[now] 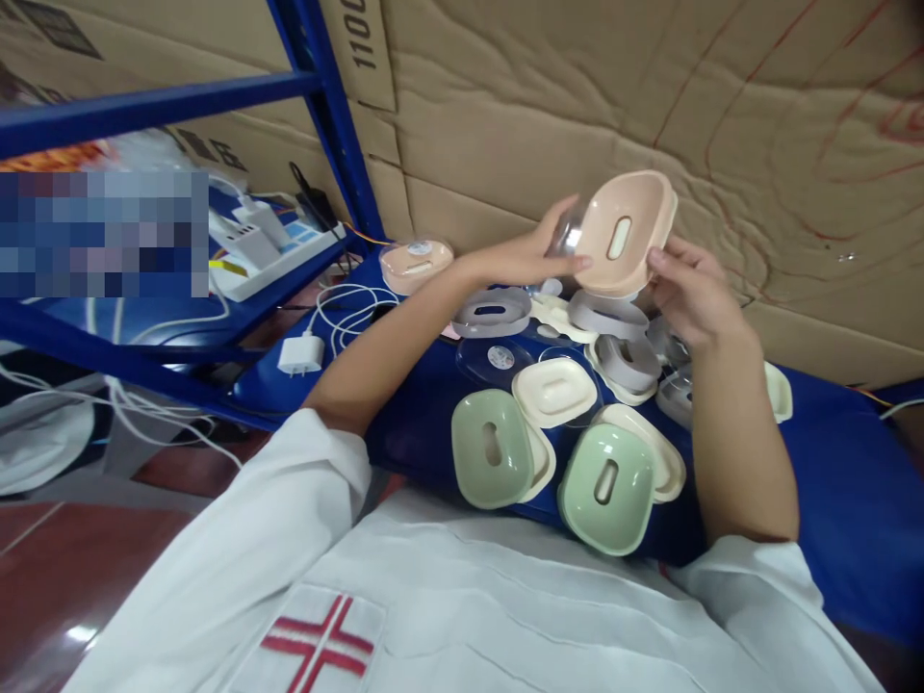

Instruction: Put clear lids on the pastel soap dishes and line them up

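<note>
A peach soap dish (596, 226) with a slot in its middle and a cream part under it is raised above the table, tilted toward me. My left hand (543, 243) is closed on its left side, with a clear plastic cover (568, 231) between that hand and the dish. My right hand (699, 291) pinches its lower right edge. Below lie grey slotted trays (491, 312) and cream pieces (554, 393). Nearer me are a green soap dish (476, 462) and a second green dish (588, 505), each overlapping a cream part.
A boxed peach dish (417, 267) with a sticker sits at the back left. A white charger (300, 353) and its cable lie on the blue table (852, 500). Left stands a blue shelf frame (159, 104) with a power strip (289, 260). Cardboard (520, 115) walls the back.
</note>
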The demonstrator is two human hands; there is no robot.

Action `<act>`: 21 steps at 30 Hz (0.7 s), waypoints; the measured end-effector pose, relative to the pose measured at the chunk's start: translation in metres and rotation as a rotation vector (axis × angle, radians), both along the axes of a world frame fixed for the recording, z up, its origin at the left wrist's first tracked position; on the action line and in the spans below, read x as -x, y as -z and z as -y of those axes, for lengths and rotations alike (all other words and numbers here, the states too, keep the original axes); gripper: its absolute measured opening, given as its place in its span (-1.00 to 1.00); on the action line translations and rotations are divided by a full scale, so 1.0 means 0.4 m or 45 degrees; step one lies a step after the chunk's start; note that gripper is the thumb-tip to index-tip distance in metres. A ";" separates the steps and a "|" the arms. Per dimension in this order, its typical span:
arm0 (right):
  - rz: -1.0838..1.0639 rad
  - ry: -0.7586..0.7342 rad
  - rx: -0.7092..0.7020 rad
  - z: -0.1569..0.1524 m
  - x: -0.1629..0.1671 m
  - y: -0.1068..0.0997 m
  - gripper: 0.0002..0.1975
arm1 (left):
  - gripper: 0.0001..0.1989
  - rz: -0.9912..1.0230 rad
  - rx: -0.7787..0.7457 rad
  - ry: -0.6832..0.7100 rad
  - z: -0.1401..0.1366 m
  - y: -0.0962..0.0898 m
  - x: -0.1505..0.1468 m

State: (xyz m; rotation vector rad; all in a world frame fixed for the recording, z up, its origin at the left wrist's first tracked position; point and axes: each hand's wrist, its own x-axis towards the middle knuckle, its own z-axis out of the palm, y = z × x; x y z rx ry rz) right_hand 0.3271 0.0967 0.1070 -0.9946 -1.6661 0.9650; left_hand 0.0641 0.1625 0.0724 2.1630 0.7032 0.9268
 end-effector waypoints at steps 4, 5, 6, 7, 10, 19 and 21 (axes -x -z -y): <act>-0.040 0.146 -0.046 -0.015 -0.032 -0.004 -0.39 | 0.33 -0.151 0.184 0.027 -0.001 0.058 -0.061; -0.025 0.156 -0.065 -0.016 -0.034 -0.005 -0.40 | 0.30 -0.165 0.212 -0.008 0.008 0.061 -0.078; 0.008 0.154 -0.088 -0.017 -0.035 -0.005 -0.41 | 0.25 -0.143 0.203 -0.053 0.018 0.059 -0.092; 0.059 0.151 -0.119 -0.018 -0.035 -0.003 -0.43 | 0.18 -0.087 0.161 -0.095 0.027 0.054 -0.103; 0.310 0.205 -0.279 -0.018 -0.025 0.010 -0.42 | -0.10 0.149 0.027 -0.100 0.050 0.031 -0.123; 0.805 0.190 -0.752 0.011 0.026 0.028 -0.42 | -0.41 0.353 0.194 0.001 0.069 0.001 -0.113; 0.670 0.111 -0.659 0.005 0.026 0.033 -0.42 | -0.44 0.415 0.233 0.040 0.069 -0.005 -0.105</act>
